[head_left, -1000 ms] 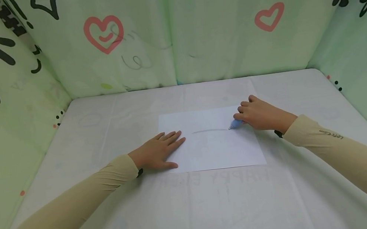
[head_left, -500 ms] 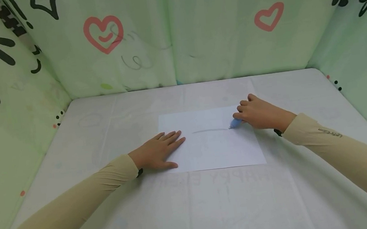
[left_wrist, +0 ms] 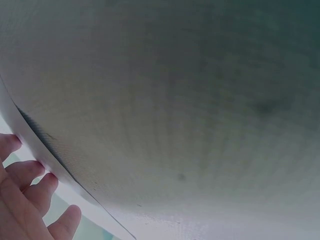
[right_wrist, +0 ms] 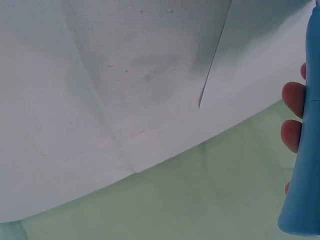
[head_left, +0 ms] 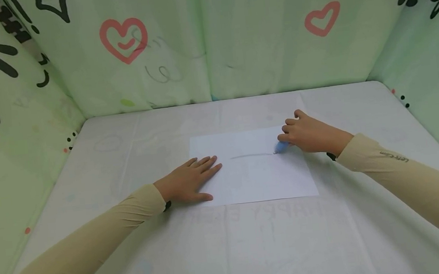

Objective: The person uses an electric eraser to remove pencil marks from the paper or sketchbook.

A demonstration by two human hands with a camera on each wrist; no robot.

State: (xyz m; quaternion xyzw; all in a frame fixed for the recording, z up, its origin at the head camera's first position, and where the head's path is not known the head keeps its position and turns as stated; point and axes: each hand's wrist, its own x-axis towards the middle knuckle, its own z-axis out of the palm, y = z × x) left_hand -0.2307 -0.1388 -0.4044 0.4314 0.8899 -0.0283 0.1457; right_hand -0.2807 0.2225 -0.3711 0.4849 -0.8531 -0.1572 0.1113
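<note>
A sheet of white paper [head_left: 264, 177] lies on the white-covered table. My left hand [head_left: 186, 183] rests flat on the paper's left edge with its fingers spread; its fingers [left_wrist: 37, 195] also show at the lower left in the left wrist view. My right hand [head_left: 309, 132] holds a thick blue pen [head_left: 282, 147] over the right part of the sheet. Its narrow tip is at or just above the paper, by the right end of a faint grey line [head_left: 251, 155]. In the right wrist view the pen's blue barrel [right_wrist: 305, 130] runs along the right edge, fingertips behind it.
The white table cover [head_left: 156, 259] has creases and faint lettering below the paper. Pale green curtains [head_left: 251, 53] with hearts and black characters enclose the back and both sides.
My right hand has edged slightly towards the far side, tilting the pen a little, while its tip stays by the line's right end. My left hand has not moved.
</note>
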